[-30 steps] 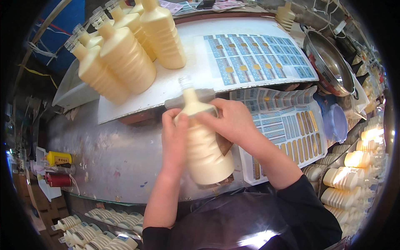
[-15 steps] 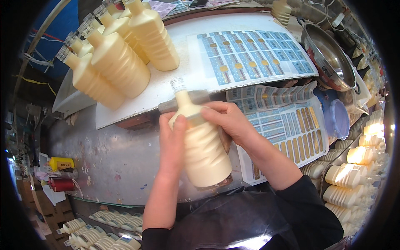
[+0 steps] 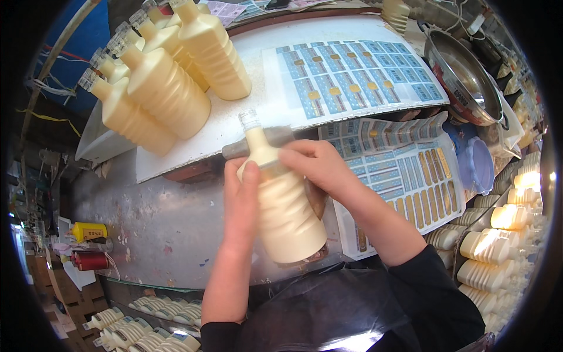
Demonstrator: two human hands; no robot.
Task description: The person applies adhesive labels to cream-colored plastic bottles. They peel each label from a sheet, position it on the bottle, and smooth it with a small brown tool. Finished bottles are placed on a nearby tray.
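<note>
A cream-coloured plastic bottle with a clear threaded neck and rippled sides stands tilted in front of me, its neck pointing away. My left hand is closed on its left shoulder, the thumb lying on the front face. At the right shoulder, my right hand holds the bottle with bent fingers. Between the two hands, a narrow greyish label strip crosses the front just below the shoulder. Behind the neck lies a grey roll-shaped piece, partly covered by the bottle.
Several similar bottles stand on the white board at the far left. Blue-and-gold label sheets lie on it, with another sheet nearer right. A metal pan and a lilac tub are at the right. Spools sit left.
My right fingers have shifted slightly left and up along the bottle's shoulder. The bottle and my left hand stay almost where they were.
</note>
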